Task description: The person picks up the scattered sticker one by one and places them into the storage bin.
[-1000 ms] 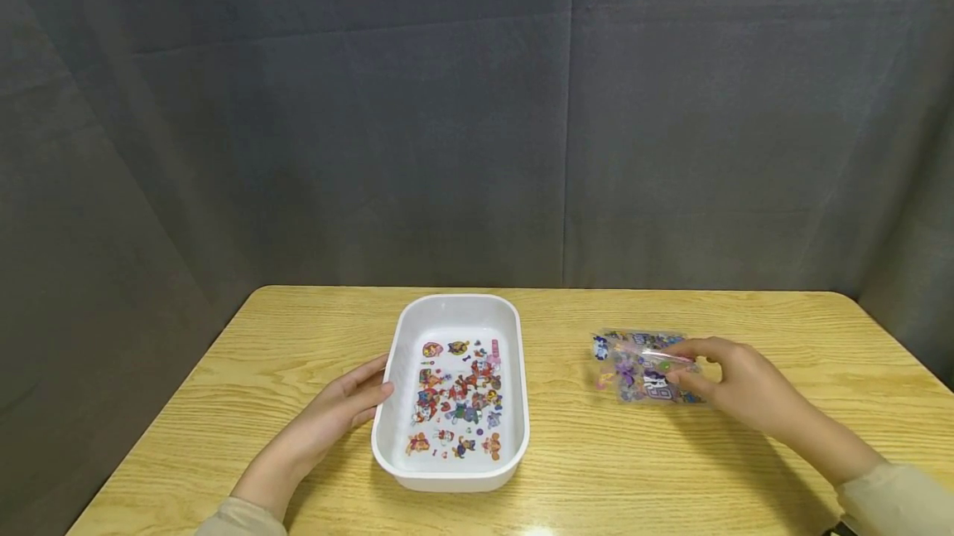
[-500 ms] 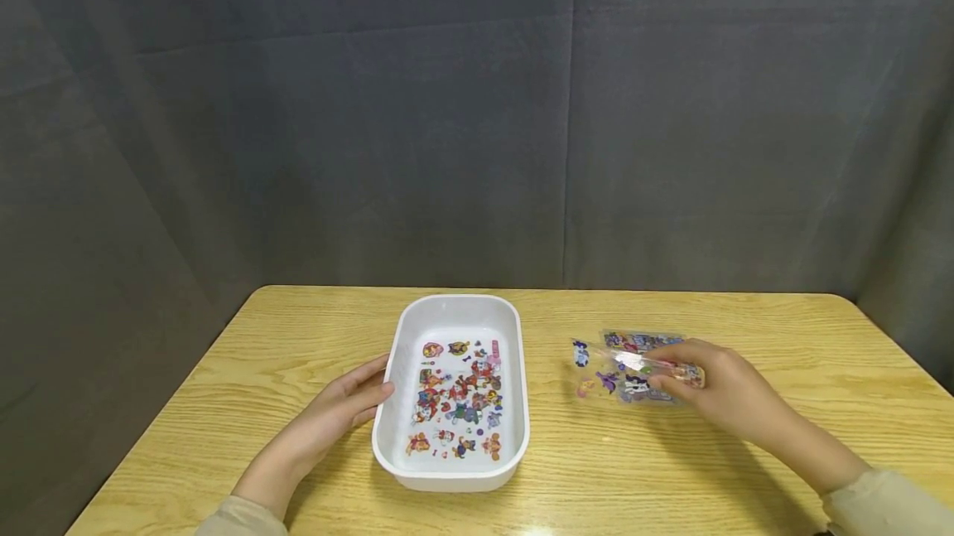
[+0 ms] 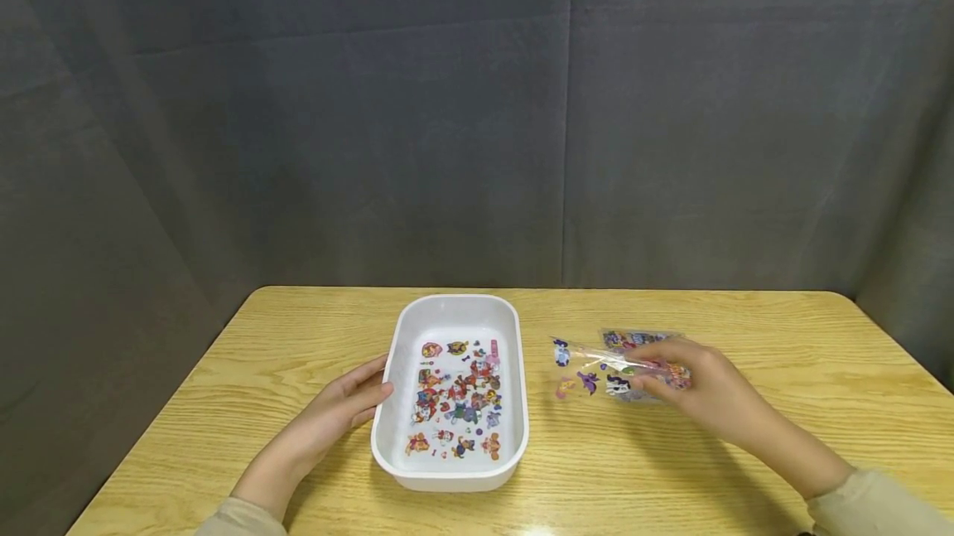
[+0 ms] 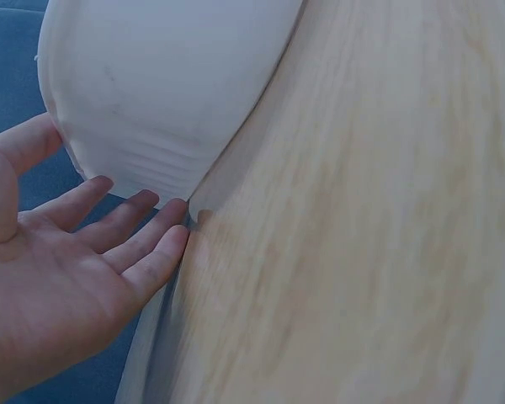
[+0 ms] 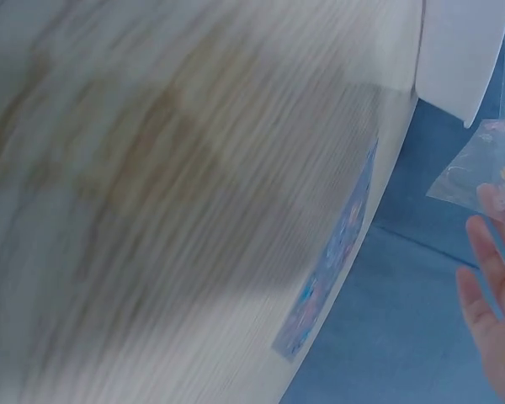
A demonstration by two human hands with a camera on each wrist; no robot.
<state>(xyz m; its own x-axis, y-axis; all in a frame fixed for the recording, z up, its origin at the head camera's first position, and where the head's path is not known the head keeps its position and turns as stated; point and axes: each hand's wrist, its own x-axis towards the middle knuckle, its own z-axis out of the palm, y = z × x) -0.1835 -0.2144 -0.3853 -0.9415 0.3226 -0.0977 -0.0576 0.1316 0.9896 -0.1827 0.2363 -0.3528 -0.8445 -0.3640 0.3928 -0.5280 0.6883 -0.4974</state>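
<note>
A white rectangular tray point(image 3: 455, 482) stands on the table, with clear sheeting printed with colourful cartoon stickers point(image 3: 464, 412) lying flat inside. My left hand point(image 3: 335, 408) rests against its left side, thumb at the rim; in the left wrist view the loosely extended fingers point(image 4: 135, 210) touch the outer wall. To the tray's right, my right hand point(image 3: 701, 383) pinches a clear sticker sheet point(image 3: 589, 383) with pony figures, held bent above the table. Partly behind it, another sticker sheet point(image 3: 629, 339) lies on the table, largely covered by the hand and the held sheet.
The wooden table point(image 3: 298, 333) has rounded far corners. A dark grey cloth point(image 3: 417, 147) hangs behind and at the sides. In the right wrist view, the sheet on the table point(image 5: 328, 261) lies near the edge, apart from the tray point(image 5: 463, 50).
My right hand has lifted the top sticker sheet and carried it left toward the tray, leaving the other sheet on the table. The left hand and tray stay in place.
</note>
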